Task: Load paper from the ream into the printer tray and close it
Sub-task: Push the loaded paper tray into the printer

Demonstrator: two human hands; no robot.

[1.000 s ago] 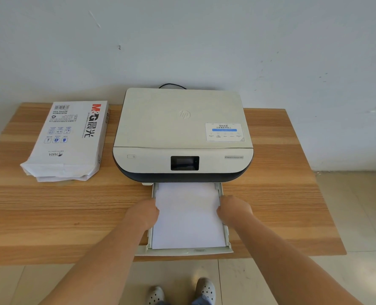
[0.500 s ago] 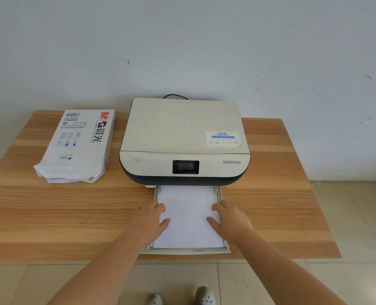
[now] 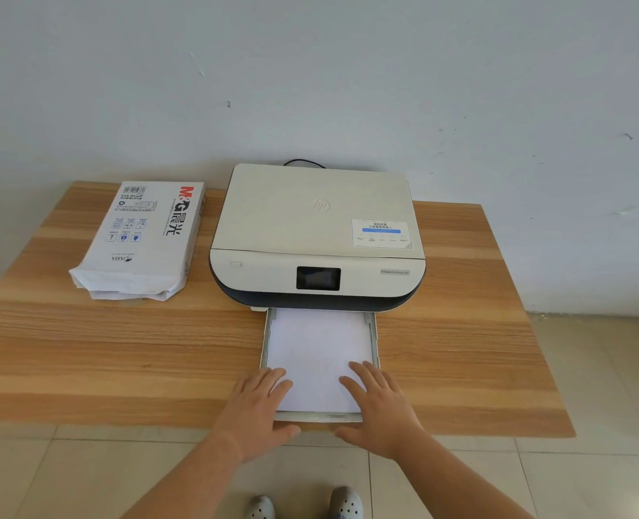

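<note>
Paper (image 3: 318, 354) lies flat in the pulled-out tray (image 3: 375, 331) before the printer (image 3: 318, 234); our left hand (image 3: 260, 410) and right hand (image 3: 379, 406) rest open, grasping nothing, at the tray's near end, seemingly to push it shut.

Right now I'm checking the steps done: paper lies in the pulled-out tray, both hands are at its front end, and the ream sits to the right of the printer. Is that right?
Not quite. The head view shows the ream to the left of the printer, not the right. The rest stands: paper lies in the pulled-out tray, with the left hand and right hand at its front end.
</note>
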